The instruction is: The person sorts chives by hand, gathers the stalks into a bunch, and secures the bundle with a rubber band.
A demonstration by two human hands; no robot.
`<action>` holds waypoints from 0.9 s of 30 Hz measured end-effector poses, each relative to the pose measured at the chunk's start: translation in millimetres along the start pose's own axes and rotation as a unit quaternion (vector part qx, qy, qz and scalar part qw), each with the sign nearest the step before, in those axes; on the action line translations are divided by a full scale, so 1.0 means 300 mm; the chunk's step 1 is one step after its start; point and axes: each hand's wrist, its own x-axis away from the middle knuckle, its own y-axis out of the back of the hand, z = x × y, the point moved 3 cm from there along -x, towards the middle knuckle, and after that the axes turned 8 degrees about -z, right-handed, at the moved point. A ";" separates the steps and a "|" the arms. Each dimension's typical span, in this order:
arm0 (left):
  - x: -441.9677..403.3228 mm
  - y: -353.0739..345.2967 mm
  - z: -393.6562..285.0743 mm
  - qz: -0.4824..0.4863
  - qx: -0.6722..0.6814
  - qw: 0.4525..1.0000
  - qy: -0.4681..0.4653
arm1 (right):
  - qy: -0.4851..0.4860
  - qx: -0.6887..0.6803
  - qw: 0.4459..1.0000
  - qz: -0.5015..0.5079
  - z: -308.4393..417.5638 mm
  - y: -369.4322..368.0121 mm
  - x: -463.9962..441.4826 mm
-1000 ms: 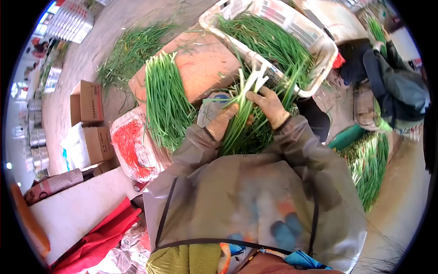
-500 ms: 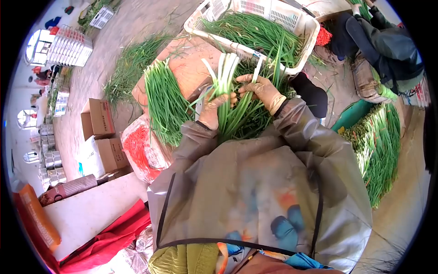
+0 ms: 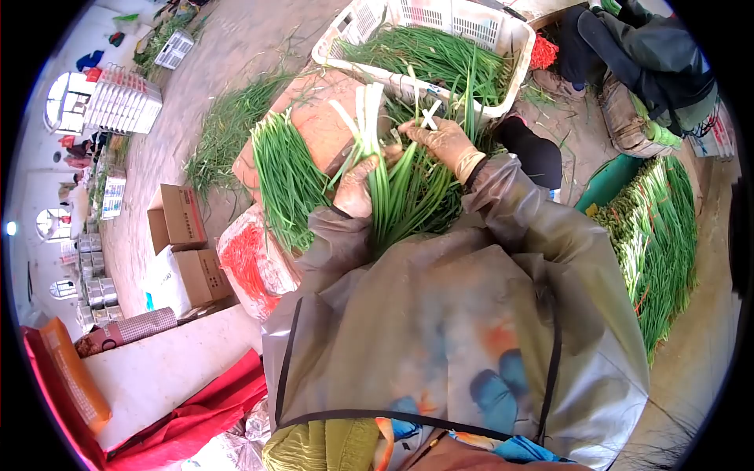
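The left hand (image 3: 357, 188) is closed around a clutch of green stalks (image 3: 381, 184), white ends up; the far side of its grip is hidden, and how many stalks it holds cannot be counted. The right hand (image 3: 446, 145) is narrow, holding a few loose stalks (image 3: 430, 118) whose white ends poke out above it; its palm is turned out of view, and so is where these stalks run beneath it. Lower down, the leaves in the left hand merge with a dark green heap (image 3: 432, 196), and the grey smock (image 3: 424, 314) covers the near edge.

Left of the hands, a thick bunch (image 3: 287, 173) lies over the low desk (image 3: 318, 118), covering part of its top. Beyond, the white crate (image 3: 514, 82) holds more greens, its far rim cut off by the upper edge. A co-worker (image 3: 644, 55) at the upper right is cut off too, head and hands out of sight. The stacked shapes along the far left are too small and warped to make out.
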 end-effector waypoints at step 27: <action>0.002 -0.059 -0.003 0.023 -0.102 0.994 -0.041 | 0.062 0.045 0.996 0.049 0.025 0.025 -0.021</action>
